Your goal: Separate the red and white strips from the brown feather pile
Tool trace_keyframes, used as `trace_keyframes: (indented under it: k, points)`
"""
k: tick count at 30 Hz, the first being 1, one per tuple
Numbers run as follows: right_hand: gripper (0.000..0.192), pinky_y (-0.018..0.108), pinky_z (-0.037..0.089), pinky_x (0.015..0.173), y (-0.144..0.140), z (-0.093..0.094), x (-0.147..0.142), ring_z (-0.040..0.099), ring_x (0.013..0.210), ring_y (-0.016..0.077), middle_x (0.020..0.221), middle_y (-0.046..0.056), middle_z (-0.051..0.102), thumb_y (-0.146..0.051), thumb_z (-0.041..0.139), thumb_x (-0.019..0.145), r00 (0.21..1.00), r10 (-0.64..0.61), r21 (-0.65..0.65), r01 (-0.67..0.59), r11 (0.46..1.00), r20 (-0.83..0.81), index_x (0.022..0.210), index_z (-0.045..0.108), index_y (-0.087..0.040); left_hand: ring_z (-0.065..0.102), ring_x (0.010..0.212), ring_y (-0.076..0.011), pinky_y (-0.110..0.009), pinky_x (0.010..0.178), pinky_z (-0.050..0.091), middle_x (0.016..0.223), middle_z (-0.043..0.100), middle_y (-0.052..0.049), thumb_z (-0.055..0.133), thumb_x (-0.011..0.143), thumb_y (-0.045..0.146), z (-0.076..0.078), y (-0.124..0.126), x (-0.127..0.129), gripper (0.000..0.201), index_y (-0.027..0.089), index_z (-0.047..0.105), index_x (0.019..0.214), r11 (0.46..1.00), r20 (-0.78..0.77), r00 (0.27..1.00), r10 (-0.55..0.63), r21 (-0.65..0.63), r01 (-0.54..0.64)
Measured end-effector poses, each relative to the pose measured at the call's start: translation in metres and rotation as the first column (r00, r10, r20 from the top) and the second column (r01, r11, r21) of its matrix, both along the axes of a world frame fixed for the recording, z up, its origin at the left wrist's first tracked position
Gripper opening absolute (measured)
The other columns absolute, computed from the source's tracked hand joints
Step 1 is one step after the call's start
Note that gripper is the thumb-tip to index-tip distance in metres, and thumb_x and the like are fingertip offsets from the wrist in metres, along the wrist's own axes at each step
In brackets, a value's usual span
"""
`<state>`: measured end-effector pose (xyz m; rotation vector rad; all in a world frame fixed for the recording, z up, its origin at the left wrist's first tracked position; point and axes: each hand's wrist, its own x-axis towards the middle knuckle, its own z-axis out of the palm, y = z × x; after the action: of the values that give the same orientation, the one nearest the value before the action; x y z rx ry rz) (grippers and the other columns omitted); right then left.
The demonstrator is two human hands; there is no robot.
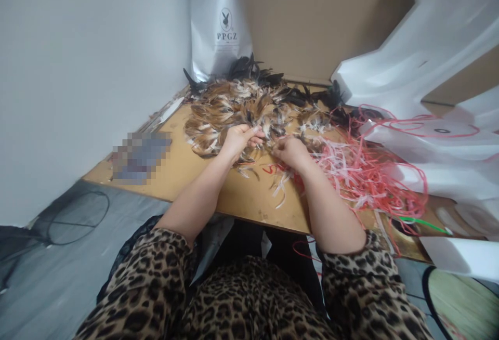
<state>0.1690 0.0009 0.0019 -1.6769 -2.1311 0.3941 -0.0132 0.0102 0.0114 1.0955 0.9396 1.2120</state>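
Brown feathers point(212, 114) lie in a broad spread over the table, with darker black feathers point(249, 69) behind them. At the near edge of this pile, my left hand point(240, 140) is closed in a pinch on a feather, thumb against fingers. Just to its right, my right hand point(291, 150) curls downward with its fingertips pressed together; whatever sits between them is too small and covered to make out. The two hands are close together but apart. A few loose feathers point(249, 171) lie on the table below them.
A tangle of pink and white strips point(362, 173) covers the table's right side. White sheeting point(429, 59) hangs at the right, and a silver bag point(222, 28) stands at the back. A blurred-out flat item point(140, 158) lies on the tan table point(187, 173), beside the wall.
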Motion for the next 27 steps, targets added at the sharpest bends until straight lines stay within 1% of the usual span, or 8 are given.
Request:
trace_keyframes:
  k: [2, 4, 6, 9, 14, 19, 23, 27]
  points:
    - [0.012, 0.025, 0.036, 0.061, -0.002, -0.002, -0.006, 0.055, 0.064, 0.0144, 0.069, 0.005, 0.067, -0.025, 0.058, 0.067, 0.994, -0.026, 0.032, 0.023, 0.999, 0.105, 0.068, 0.068, -0.018, 0.061, 0.055, -0.0066, -0.015, 0.047, 0.042, 0.083, 0.069, -0.011, 0.065, 0.074, 0.029, 0.0, 0.0, 0.001, 0.023, 0.007, 0.061, 0.078, 1.0, 0.002, 1.0, -0.002, -0.006, 0.002]
    - [0.013, 0.025, 0.037, 0.062, -0.001, -0.003, -0.009, 0.055, 0.066, 0.0149, 0.071, 0.006, 0.066, -0.023, 0.056, 0.068, 0.993, -0.027, 0.062, 0.02, 0.998, 0.111, 0.068, 0.068, -0.018, 0.061, 0.056, -0.0066, -0.015, 0.048, 0.042, 0.084, 0.069, -0.011, 0.065, 0.073, 0.029, 0.001, -0.001, 0.0, 0.023, 0.007, 0.062, 0.078, 1.0, 0.013, 1.0, -0.002, -0.007, 0.002]
    - [0.015, 0.026, 0.037, 0.063, 0.0, -0.001, -0.008, 0.054, 0.066, 0.0146, 0.071, 0.006, 0.065, -0.023, 0.053, 0.071, 1.0, 0.003, 0.112, -0.004, 0.994, 0.009, 0.069, 0.067, -0.017, 0.062, 0.058, -0.0068, -0.015, 0.05, 0.043, 0.087, 0.069, -0.011, 0.066, 0.073, 0.029, 0.001, -0.001, 0.0, 0.022, 0.007, 0.062, 0.079, 1.0, 0.035, 0.999, 0.006, -0.001, -0.006]
    - [0.015, 0.026, 0.039, 0.063, -0.001, 0.009, -0.002, 0.052, 0.065, 0.0138, 0.07, 0.004, 0.063, -0.028, 0.056, 0.071, 0.952, 0.065, 0.182, -0.01, 0.983, -0.298, 0.072, 0.066, -0.016, 0.063, 0.063, -0.0069, -0.014, 0.052, 0.043, 0.094, 0.069, -0.012, 0.065, 0.074, 0.026, 0.003, 0.0, -0.003, 0.019, 0.008, 0.061, 0.077, 1.0, 0.083, 0.997, 0.003, 0.018, -0.004]
    - [0.016, 0.025, 0.04, 0.063, -0.005, 0.023, 0.004, 0.05, 0.06, 0.0104, 0.066, -0.001, 0.06, -0.032, 0.065, 0.066, 0.644, 0.082, 0.074, -0.039, 0.997, -0.761, 0.071, 0.062, -0.017, 0.064, 0.069, -0.0074, -0.015, 0.055, 0.044, 0.107, 0.065, -0.013, 0.067, 0.072, 0.024, 0.004, -0.001, -0.007, 0.018, 0.008, 0.058, 0.07, 0.997, 0.159, 0.985, -0.072, -0.021, 0.076]
    - [0.014, 0.023, 0.04, 0.058, 0.0, 0.02, 0.007, 0.05, 0.056, 0.0085, 0.064, -0.002, 0.058, -0.029, 0.067, 0.063, 0.365, 0.047, 0.007, -0.11, 0.994, -0.93, 0.069, 0.06, -0.019, 0.065, 0.071, -0.009, -0.016, 0.058, 0.046, 0.108, 0.064, -0.016, 0.067, 0.071, 0.019, 0.0, -0.003, -0.009, 0.017, 0.007, 0.056, 0.07, 0.959, 0.201, 0.944, -0.261, -0.062, 0.278]
    - [0.014, 0.022, 0.039, 0.053, 0.0, 0.022, 0.006, 0.049, 0.054, 0.0085, 0.059, -0.003, 0.055, -0.026, 0.068, 0.06, 0.216, 0.005, -0.038, -0.196, 0.98, -0.976, 0.065, 0.057, -0.019, 0.065, 0.072, -0.0095, -0.017, 0.058, 0.046, 0.107, 0.065, -0.016, 0.066, 0.072, 0.018, 0.001, -0.004, -0.01, 0.022, 0.009, 0.049, 0.063, 0.949, 0.212, 0.933, -0.29, -0.061, 0.309]
    - [0.016, 0.022, 0.04, 0.051, -0.006, 0.028, 0.005, 0.055, 0.058, 0.0102, 0.067, -0.001, 0.06, -0.024, 0.068, 0.06, 0.147, -0.035, -0.084, -0.345, 0.935, -0.989, 0.068, 0.056, -0.019, 0.065, 0.071, -0.008, -0.015, 0.058, 0.045, 0.106, 0.066, -0.014, 0.065, 0.073, 0.017, 0.004, -0.005, -0.011, 0.022, 0.01, 0.048, 0.062, 0.965, 0.215, 0.947, -0.239, -0.056, 0.256]
